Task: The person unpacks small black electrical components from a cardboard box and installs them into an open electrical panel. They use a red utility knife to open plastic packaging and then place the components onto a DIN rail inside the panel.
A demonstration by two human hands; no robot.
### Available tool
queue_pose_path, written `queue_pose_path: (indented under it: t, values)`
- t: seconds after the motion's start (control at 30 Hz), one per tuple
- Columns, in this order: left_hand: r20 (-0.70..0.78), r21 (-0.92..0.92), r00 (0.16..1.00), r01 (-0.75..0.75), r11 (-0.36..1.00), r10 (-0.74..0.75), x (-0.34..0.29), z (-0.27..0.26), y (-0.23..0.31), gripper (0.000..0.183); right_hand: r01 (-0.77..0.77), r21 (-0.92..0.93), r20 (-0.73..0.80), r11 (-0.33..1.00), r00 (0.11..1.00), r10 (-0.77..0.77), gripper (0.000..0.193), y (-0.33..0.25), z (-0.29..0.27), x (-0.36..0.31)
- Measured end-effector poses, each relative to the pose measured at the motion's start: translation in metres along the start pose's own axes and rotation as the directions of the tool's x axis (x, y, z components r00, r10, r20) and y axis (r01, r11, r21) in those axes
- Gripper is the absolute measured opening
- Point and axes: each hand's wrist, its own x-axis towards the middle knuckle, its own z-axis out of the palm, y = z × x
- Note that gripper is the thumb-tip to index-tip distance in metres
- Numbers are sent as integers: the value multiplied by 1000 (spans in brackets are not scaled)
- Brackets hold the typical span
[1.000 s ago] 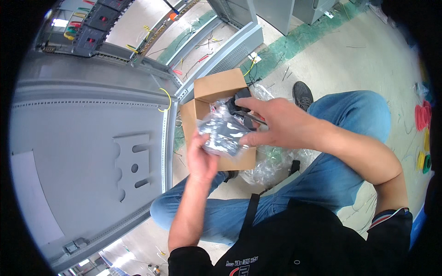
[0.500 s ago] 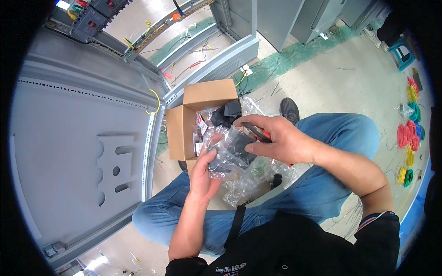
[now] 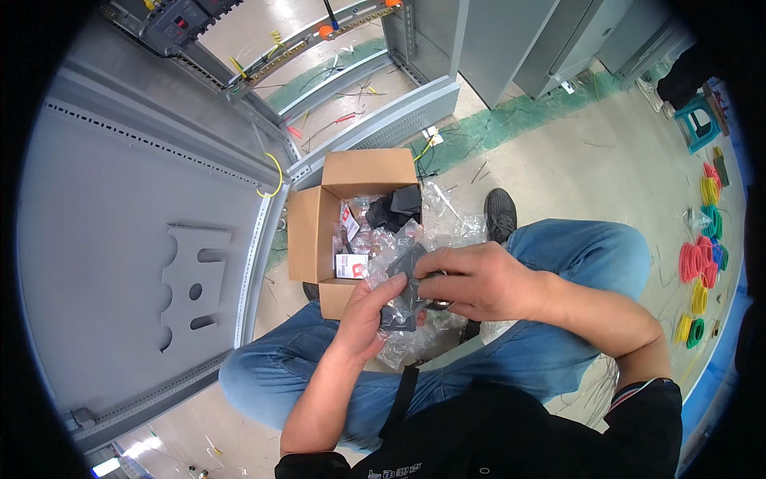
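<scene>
The bag (image 3: pixel 403 275) between the left hand (image 3: pixel 369 307) and right hand (image 3: pixel 479 281) was thin clear plastic, crinkled and glossy, catching light in its folds; the part (image 3: pixel 399 307) inside it looked like matt dark grey plastic. The box (image 3: pixel 319 231) was plain brown cardboard, matt and smooth, and more shiny clear wrappers lay in it around matt black pieces (image 3: pixel 396 209). The panel (image 3: pixel 120 263) was grey painted metal with a dull, even finish. The jeans (image 3: pixel 558 351) were blue denim cloth. The floor (image 3: pixel 574 168) was pale, smooth and faintly glossy. The wire coils (image 3: pixel 702 263) by the floor's right edge had bright plastic sheathing.
</scene>
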Motion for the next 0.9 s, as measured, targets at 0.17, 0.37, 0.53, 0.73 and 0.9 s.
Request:
queue_pose_path:
  t: [0.17, 0.37, 0.53, 0.73, 0.9]
  values:
    - [-143, 205, 980, -105, 973, 136, -1, -2, 6, 27, -520, 216, -84, 826, 833, 546, 46, 3, -33, 12]
    - [-229, 490, 911, -198, 849, 344, 0, -5, 6, 24, -724, -26, 165, 690, 678, 717, 49, 32, -28, -17]
    - [-197, 502, 912, -222, 836, 361, 4, 1, -1, 21, -334, -84, 49, 939, 940, 338, 35, -2, -14, 4]
    - [-172, 504, 921, -222, 835, 349, -1, 13, 1, 21, -307, -355, 170, 883, 908, 384, 22, -6, -7, 9]
    - [-194, 441, 912, -249, 862, 363, -7, 22, 1, 23, -267, -360, 176, 894, 921, 346, 26, -7, -7, 7]
